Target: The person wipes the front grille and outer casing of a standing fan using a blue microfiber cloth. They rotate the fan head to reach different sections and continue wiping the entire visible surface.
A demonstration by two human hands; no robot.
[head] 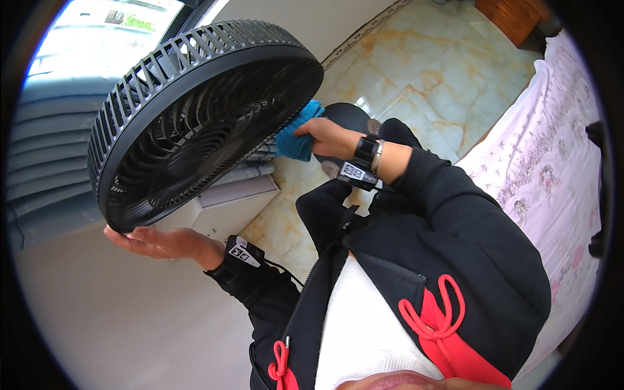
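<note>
A large black electric fan (pixel 209 131) fills the upper left, its round grille tilted over. My left hand (pixel 165 242) holds the lower edge of its rim, the fingertips partly hidden by the rim. In my right hand (pixel 329 136) is a bunched blue cloth (pixel 297 139), pressed close to the right edge of the grille. The fan's stand is hidden behind its head. Below my right hand a dark round base (pixel 347 117) lies on the floor between my feet.
Grey-blue curtains (pixel 53 161) hang beneath a bright window (pixel 97 44) at left. A white cabinet (pixel 234 204) stands behind the fan. A bed with a floral pink sheet (pixel 541 180) is at right, and a wooden piece of furniture (pixel 509 19) at the far end of the marbled tile floor (pixel 438 83).
</note>
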